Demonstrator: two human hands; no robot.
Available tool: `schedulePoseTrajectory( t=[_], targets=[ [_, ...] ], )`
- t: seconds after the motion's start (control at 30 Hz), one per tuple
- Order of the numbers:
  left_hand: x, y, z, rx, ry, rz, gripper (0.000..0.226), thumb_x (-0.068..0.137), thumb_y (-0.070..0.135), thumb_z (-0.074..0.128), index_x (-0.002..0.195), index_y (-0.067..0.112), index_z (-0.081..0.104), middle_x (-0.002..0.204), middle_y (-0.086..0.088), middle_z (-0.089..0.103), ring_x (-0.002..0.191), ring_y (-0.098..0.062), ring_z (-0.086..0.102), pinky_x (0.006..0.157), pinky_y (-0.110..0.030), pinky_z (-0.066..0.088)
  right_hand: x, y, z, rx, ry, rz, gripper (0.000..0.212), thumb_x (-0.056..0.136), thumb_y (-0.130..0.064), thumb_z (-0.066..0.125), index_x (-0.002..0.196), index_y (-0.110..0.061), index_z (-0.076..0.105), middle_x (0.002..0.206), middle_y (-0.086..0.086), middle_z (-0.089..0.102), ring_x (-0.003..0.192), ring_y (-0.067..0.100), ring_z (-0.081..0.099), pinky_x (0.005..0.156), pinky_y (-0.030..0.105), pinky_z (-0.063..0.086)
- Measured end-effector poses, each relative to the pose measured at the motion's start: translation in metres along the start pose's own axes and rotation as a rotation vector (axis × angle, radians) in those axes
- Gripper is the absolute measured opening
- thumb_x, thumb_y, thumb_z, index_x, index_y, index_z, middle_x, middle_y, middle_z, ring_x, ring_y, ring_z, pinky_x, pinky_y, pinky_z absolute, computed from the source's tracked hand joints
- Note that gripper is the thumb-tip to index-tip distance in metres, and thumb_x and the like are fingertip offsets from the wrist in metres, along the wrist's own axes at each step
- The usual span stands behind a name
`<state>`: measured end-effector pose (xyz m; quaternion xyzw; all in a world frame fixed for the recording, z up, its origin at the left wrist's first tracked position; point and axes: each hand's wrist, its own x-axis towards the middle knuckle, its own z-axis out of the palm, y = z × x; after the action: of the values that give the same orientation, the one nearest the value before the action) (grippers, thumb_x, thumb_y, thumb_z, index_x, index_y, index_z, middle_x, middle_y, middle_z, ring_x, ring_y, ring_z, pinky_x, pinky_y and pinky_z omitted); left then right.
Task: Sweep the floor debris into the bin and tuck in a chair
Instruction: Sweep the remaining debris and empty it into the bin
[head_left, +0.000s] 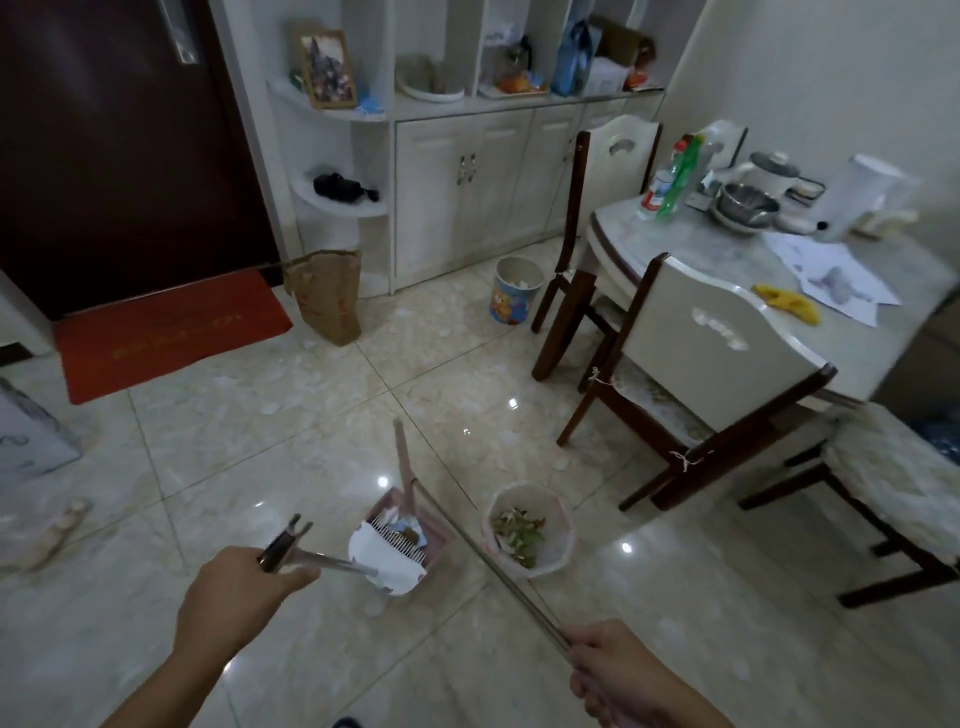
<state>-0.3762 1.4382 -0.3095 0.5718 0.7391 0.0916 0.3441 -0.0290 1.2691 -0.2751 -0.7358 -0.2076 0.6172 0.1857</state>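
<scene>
My left hand (236, 590) grips the metal handle of a white dustpan (387, 558), whose comb edge holds brown and pale debris. My right hand (608, 665) grips the long metal pole of the broom (498, 566); its pink head (402, 462) stands against the dustpan. A small white bin (527, 527) with green and pale scraps sits on the floor just right of the dustpan. A white-backed chair (711, 358) with dark legs stands pulled out from the marble dining table (857, 317).
A second chair (602, 171) stands at the table's far end, and a stool (893, 483) at right. A cartoon bin (514, 291), a brown paper bag (324, 293), a red doormat (166, 332) and white cabinets (462, 192) line the back. Pale bits dot the tile floor.
</scene>
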Motion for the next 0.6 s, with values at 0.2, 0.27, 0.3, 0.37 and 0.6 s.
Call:
schedulePoseTrajectory(
  t=[0.2, 0.27, 0.3, 0.37, 0.6],
  targets=[
    [-0.073, 0.016, -0.015, 0.060, 0.131, 0.036, 0.040, 0.067, 0.058, 0.077, 0.054, 0.020, 0.070, 0.042, -0.002, 0.061, 0.046, -0.019, 0.061, 0.047, -0.028, 0.046, -0.036, 0.027, -0.040, 0.000, -0.028, -0.082, 0.041, 0.091, 0.005, 0.040, 0.100, -0.008, 0.078, 0.048, 0.012, 0.050, 0.038, 0.017, 0.043, 0.038, 0.021, 0.032],
    [-0.102, 0.026, -0.014, 0.089, 0.174, 0.051, 0.043, 0.069, 0.062, 0.073, 0.055, 0.021, 0.071, 0.040, -0.002, 0.060, 0.043, -0.017, 0.060, 0.045, -0.026, 0.044, -0.047, 0.043, -0.058, 0.012, -0.035, -0.109, 0.042, 0.091, 0.005, 0.041, 0.096, -0.010, 0.079, 0.046, 0.012, 0.049, 0.039, 0.017, 0.043, 0.039, 0.021, 0.030],
    [-0.118, 0.031, -0.012, 0.115, 0.204, 0.062, 0.045, 0.070, 0.064, 0.071, 0.053, 0.022, 0.070, 0.039, -0.001, 0.059, 0.041, -0.015, 0.058, 0.043, -0.025, 0.042, -0.054, 0.052, -0.069, 0.023, -0.039, -0.127, 0.043, 0.091, 0.005, 0.041, 0.093, -0.011, 0.080, 0.046, 0.011, 0.049, 0.039, 0.017, 0.042, 0.040, 0.020, 0.029],
    [-0.149, 0.043, -0.011, 0.172, 0.266, 0.079, 0.048, 0.069, 0.067, 0.069, 0.050, 0.022, 0.066, 0.037, 0.001, 0.057, 0.039, -0.014, 0.057, 0.042, -0.024, 0.040, -0.070, 0.069, -0.091, 0.048, -0.055, -0.159, 0.045, 0.091, 0.004, 0.042, 0.086, -0.016, 0.082, 0.046, 0.011, 0.048, 0.038, 0.017, 0.041, 0.040, 0.019, 0.027],
    [-0.239, 0.075, -0.004, 0.228, 0.362, 0.135, 0.044, 0.071, 0.065, 0.066, 0.055, 0.024, 0.067, 0.037, 0.002, 0.057, 0.035, -0.014, 0.056, 0.040, -0.025, 0.046, -0.119, 0.115, -0.146, 0.127, -0.061, -0.212, 0.041, 0.097, -0.003, 0.040, 0.096, -0.025, 0.074, 0.052, 0.010, 0.048, 0.036, 0.014, 0.039, 0.038, 0.016, 0.024]
  ],
)
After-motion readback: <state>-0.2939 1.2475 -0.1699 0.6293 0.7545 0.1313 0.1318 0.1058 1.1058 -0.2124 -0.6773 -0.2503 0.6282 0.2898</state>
